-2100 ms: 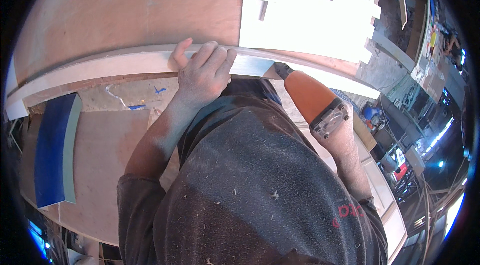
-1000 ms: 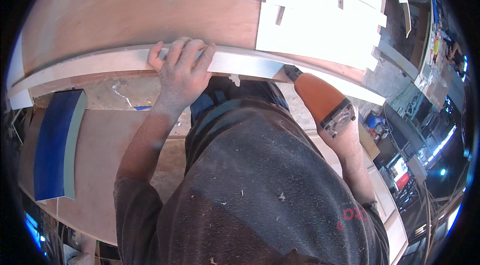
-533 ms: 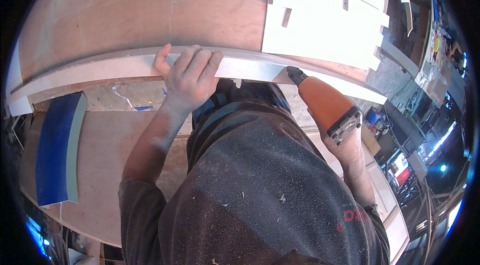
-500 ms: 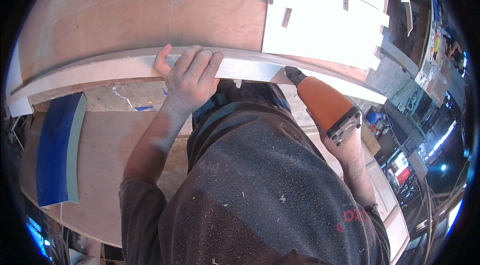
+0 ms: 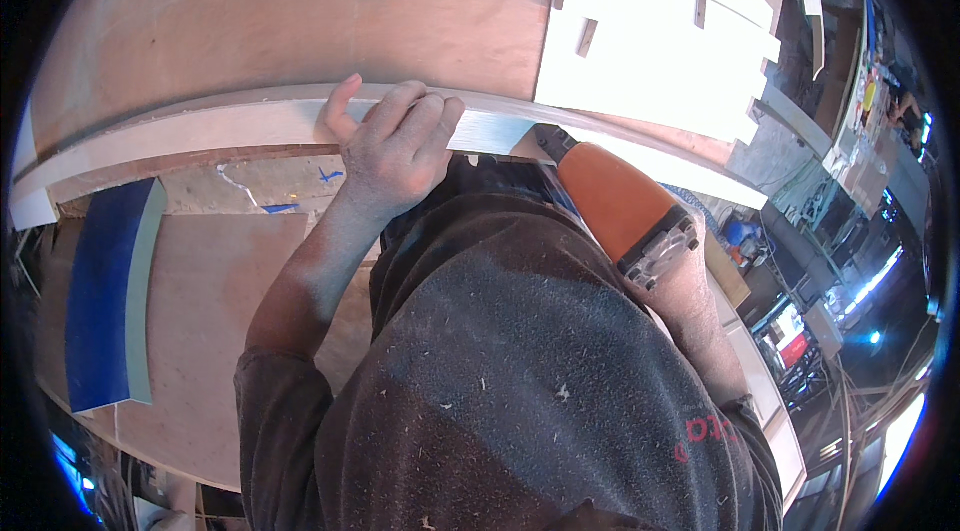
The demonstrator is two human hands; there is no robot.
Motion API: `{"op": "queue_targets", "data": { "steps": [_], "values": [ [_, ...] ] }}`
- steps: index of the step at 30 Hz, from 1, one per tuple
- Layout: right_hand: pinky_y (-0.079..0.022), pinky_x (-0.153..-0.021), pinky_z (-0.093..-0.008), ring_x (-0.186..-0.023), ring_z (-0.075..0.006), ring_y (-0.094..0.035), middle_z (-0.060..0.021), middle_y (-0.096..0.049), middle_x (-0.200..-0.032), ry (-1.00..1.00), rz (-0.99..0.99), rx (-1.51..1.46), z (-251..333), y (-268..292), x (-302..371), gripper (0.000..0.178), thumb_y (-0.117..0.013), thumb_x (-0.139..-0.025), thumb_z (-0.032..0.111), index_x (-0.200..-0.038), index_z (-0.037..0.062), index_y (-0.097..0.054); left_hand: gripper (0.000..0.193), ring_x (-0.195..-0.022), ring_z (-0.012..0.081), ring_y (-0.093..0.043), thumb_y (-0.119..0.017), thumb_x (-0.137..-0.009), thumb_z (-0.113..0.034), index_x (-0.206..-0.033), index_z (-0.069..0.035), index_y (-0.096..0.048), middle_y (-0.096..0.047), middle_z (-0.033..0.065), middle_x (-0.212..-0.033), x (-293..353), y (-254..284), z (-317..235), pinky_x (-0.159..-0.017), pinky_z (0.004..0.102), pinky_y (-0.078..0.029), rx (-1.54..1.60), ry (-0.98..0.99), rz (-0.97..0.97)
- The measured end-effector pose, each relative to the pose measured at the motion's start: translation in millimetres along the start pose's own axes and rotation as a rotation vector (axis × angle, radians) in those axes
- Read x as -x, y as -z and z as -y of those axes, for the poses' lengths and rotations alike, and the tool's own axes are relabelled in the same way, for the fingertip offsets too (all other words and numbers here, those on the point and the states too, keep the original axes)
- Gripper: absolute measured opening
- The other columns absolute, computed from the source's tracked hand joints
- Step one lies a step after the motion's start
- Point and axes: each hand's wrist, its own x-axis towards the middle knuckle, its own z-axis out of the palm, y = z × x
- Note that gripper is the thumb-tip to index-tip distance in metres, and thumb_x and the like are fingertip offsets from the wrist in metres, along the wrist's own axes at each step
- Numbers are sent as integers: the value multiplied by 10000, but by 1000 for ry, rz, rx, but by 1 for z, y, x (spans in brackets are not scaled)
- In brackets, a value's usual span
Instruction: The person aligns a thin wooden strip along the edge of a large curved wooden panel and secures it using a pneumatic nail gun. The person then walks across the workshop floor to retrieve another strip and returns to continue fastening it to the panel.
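Observation:
My left hand (image 5: 400, 151) is closed over a long, pale, slightly curved wooden strip (image 5: 240, 129), its fingers bent over the far edge and the outermost finger sticking up. In my right hand (image 5: 678, 297) is an orange nail gun (image 5: 622, 201); the tool's body hides most of those fingers. Its black nose touches or nearly touches the strip's near face, a short way right of my left hand. Along the near edge of a large brown wooden panel (image 5: 300, 21) runs the strip.
White boards (image 5: 640, 61) with several small wooden blocks lie on the panel's right part. At the left, a blue curved piece (image 5: 105, 301) rests on a lower wooden surface (image 5: 215, 331). Clutter and cables fill the far right, beside a small brown board (image 5: 725, 271).
The nail gun has moved left along the strip, closer to my left hand. My left hand keeps its hold on the strip, while the whole view has shifted slightly.

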Motion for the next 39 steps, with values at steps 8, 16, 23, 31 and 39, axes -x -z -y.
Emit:
{"op": "queue_targets", "data": {
  "steps": [8, 16, 23, 31, 39],
  "values": [
    [-630, -907, -429, -1001, -296, -786, -157, -773, -1089, -27, 56, 124, 3, 5, -1, 570, -880, -790, 252, -1302, 55, -727, 294, -1050, 146, -687, -722, -783, -157, -1073, -130, -762, -672, -12, -1001, 2, -1, 0, -1213, 603, -187, 35, 15, 0],
    [-627, -923, -434, -1031, -287, -783, -154, -768, -1101, -11, 72, 195, 5, 9, -3, 597, -900, -766, 275, -1296, 64, -724, 335, -1058, 145, -682, -722, -752, -133, -1084, -121, -764, -658, -17, -983, 3, -5, 3, -1209, 616, -183, 40, -3, -13],
    [-616, -953, -425, -1049, -268, -779, -139, -763, -1097, 25, 88, 329, 10, 14, -6, 571, -900, -787, 282, -1291, 82, -722, 342, -1056, 153, -688, -711, -748, -110, -1085, -113, -766, -670, -14, -984, 2, -5, 2, -1202, 614, -192, 35, -2, -9],
    [-454, -1077, -490, -1192, -287, -663, -96, -735, -1187, -262, 204, 138, 18, 18, -6, 508, -823, -823, 313, -1284, 126, -721, 294, -1062, 159, -680, -745, -782, -101, -1076, -107, -771, -673, -20, -980, 0, -3, 1, -1196, 621, -207, 66, 12, -6],
    [-634, -886, -407, -943, -257, -791, -134, -777, -1022, -27, 70, 211, 7, 8, -4, 537, -899, -772, 283, -1238, 67, -740, 175, -1087, 142, -646, -743, -886, -137, -1055, -121, -782, -627, -36, -962, 0, -1, -2, -1192, 635, -206, 71, 38, 16]
  ]
}}
